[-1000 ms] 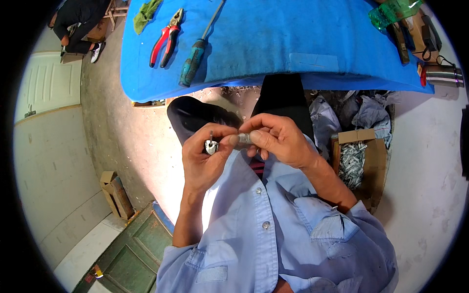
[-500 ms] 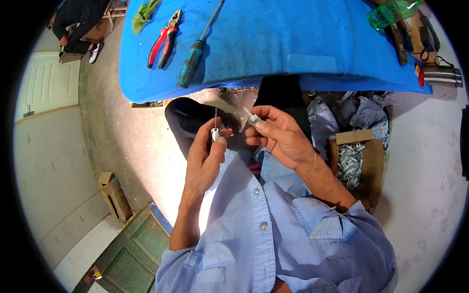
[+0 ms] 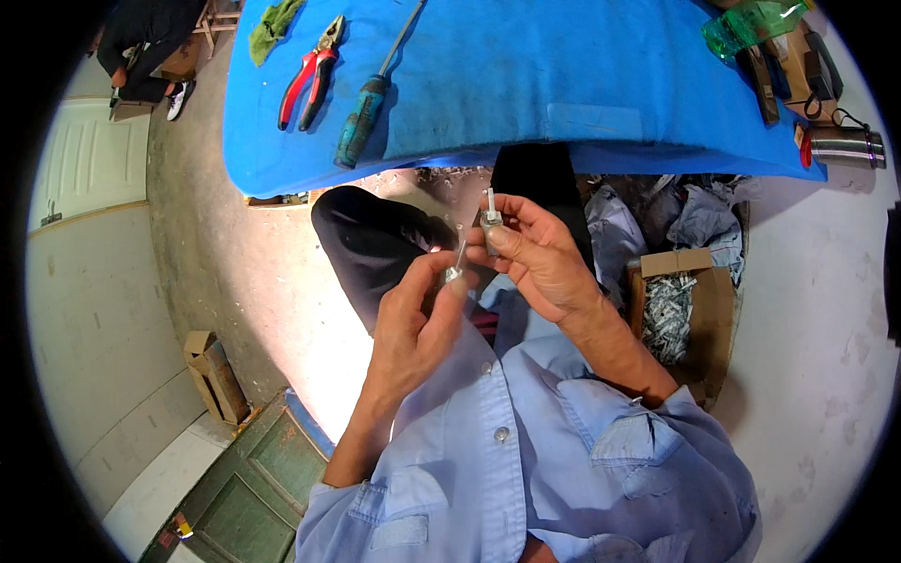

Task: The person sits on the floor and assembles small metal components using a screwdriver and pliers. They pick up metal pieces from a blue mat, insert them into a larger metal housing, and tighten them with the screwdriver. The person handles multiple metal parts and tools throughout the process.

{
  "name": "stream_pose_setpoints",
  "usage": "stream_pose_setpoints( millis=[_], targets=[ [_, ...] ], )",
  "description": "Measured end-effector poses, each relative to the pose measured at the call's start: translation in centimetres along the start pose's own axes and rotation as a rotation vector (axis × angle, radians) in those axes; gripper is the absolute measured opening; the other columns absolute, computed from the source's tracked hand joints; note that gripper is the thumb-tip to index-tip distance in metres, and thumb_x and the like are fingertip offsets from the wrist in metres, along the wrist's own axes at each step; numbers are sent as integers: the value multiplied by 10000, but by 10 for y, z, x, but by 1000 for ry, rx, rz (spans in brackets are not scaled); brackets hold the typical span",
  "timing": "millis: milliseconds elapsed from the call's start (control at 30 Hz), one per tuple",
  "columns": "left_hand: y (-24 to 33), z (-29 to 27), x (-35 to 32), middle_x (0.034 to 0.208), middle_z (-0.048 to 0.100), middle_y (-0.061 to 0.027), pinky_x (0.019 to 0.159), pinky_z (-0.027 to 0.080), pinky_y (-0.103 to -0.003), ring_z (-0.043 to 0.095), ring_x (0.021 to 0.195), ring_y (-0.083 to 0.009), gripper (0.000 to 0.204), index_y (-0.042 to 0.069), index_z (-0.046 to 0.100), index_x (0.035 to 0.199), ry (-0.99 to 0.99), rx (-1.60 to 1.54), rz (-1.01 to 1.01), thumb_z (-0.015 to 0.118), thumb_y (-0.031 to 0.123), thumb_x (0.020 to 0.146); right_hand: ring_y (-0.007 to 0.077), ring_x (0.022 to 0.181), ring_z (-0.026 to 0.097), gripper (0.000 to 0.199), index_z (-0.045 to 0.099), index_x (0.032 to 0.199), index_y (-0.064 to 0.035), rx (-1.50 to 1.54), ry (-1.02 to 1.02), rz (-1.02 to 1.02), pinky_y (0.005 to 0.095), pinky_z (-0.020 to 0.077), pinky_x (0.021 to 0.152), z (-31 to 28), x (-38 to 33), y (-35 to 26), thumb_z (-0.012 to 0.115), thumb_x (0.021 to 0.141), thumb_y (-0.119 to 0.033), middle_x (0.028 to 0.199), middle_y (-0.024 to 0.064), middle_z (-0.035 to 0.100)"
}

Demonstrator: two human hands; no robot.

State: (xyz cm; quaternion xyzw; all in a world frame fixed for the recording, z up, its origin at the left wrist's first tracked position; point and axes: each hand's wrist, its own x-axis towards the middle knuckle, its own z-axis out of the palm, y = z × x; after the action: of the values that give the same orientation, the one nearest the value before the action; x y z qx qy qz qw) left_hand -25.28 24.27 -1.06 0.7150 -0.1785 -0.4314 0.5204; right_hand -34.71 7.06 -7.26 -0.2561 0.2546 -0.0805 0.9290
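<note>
Over my lap, my left hand [image 3: 419, 324] pinches a small silvery metal piece [image 3: 454, 274] between thumb and fingers, with a thin rod rising from it. Just to the right and a little farther from me, my right hand [image 3: 542, 253] grips a similar small grey-white metal piece [image 3: 491, 220]. A pale, narrow stem on that one points upward. The two pieces are close together but apart. My fingers cover parts of both, and their exact kind is too small to make out.
On the blue-covered table [image 3: 526, 84] lie red-black pliers [image 3: 310, 75], a screwdriver [image 3: 363, 117] and a green cloth [image 3: 272, 33]. A green bottle [image 3: 755, 28] and steel flask [image 3: 845, 147] are at right. A cardboard box [image 3: 718, 324] holds many small metal pieces. Another person [image 3: 155, 47] sits far left.
My left hand has moved right, close to my right hand, and its piece now leans rightward. The piece in my right hand has turned from slanting left to standing upright.
</note>
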Motion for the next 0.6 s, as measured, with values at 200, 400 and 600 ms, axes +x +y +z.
stream_pose_setpoints(
  millis=[200,400,600],
  targets=[
    [-3,2,2,943,735,-74,466,448,-215,577,552,-62,326,-31,628,1321,-16,-3,35,607,206,1098,232,1136,710,322,547,1343,22,-27,-3,-36,384,618,1007,1,0,4,634,1034,-8,1207,145,667],
    [-2,4,4,903,734,-68,472,460,-223,592,569,-63,335,-32,642,1328,-8,27,46,611,207,1095,236,1129,721,316,550,1332,28,-57,1,-56,369,622,999,1,1,8,645,1038,-39,1199,152,682],
    [-7,6,6,921,733,-57,536,482,-225,600,630,-69,304,-18,668,1313,56,149,121,601,182,1093,218,1119,724,295,574,1314,9,-127,11,-33,364,626,981,1,-1,7,654,1044,-77,1190,131,698]
  ],
)
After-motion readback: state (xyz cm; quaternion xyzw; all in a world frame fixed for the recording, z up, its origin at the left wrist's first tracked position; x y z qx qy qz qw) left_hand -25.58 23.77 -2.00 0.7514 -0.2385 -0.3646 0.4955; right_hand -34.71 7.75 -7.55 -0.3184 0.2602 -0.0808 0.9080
